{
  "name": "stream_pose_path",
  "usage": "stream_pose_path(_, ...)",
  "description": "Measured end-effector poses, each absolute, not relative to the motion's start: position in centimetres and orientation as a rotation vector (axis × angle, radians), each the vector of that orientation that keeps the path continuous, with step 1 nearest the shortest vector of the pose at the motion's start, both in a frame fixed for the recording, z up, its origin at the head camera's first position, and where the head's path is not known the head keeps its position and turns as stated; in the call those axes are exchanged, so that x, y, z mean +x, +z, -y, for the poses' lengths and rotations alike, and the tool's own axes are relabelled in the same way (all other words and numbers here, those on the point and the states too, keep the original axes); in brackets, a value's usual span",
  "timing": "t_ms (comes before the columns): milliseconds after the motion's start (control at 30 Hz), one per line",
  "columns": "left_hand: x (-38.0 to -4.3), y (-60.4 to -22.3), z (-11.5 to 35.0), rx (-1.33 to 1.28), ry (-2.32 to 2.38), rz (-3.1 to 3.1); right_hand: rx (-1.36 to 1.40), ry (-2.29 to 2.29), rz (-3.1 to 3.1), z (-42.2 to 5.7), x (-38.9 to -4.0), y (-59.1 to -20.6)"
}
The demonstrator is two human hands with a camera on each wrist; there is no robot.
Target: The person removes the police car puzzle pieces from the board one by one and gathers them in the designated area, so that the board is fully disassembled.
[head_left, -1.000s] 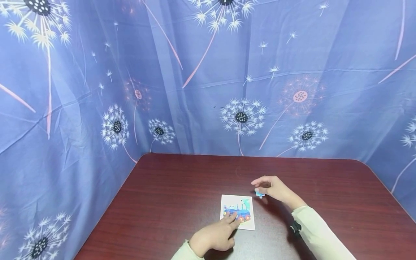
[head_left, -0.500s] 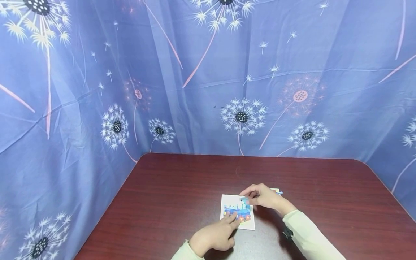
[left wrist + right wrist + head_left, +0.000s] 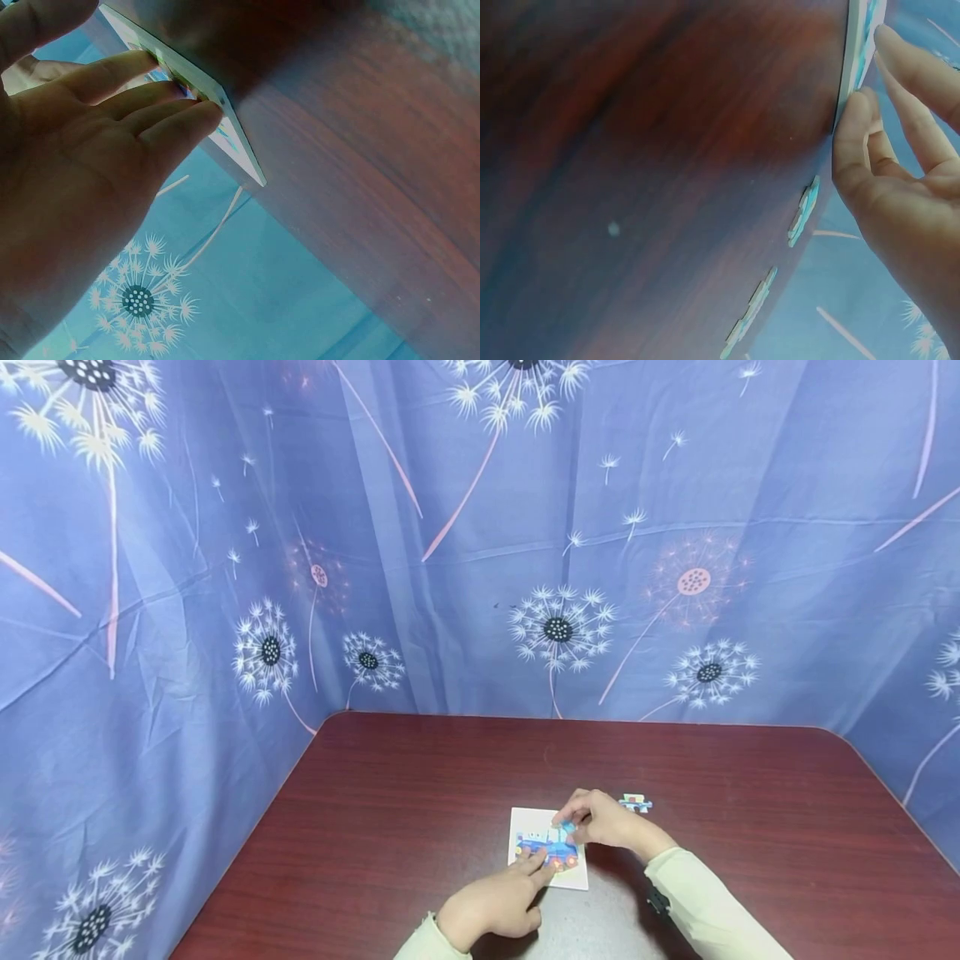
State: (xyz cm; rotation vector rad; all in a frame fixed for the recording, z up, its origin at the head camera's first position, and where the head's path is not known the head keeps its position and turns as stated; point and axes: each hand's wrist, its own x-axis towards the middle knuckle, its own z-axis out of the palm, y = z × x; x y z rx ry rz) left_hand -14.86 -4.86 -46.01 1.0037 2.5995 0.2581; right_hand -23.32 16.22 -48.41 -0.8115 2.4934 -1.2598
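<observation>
A square white-framed jigsaw board (image 3: 531, 819) with a blue tractor-like vehicle picture lies flat on the table. The left hand (image 3: 495, 897) rests its extended fingers on the board's lower part; the left wrist view shows those fingertips (image 3: 206, 112) touching its face. At the board's upper right corner, the right hand (image 3: 603, 820) pinches a small blue puzzle piece (image 3: 568, 829) against the picture. Its fingers partly cover the piece, so whether it sits flush I cannot tell. In the right wrist view, the right hand (image 3: 900, 157) bends its fingers at the board's edge (image 3: 847, 71).
Loose puzzle pieces lie on the dark red wooden table (image 3: 420, 793): one piece (image 3: 636, 802) shows behind the right hand, and the right wrist view shows two, a nearer piece (image 3: 750, 315) and another piece (image 3: 804, 214). A blue dandelion-print curtain (image 3: 450, 635) hangs behind the table.
The right hand has carried the blue piece leftward from beside the board onto its upper right corner. A loose piece behind that hand has come into view. The left hand stays put.
</observation>
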Motion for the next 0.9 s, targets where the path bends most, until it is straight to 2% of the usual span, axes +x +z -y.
stream_pose_path(900, -14.62, -45.74, 4.82, 1.022, 0.256, -2.601, -0.830, -1.219, -2.598, -16.07, -22.93, -48.72)
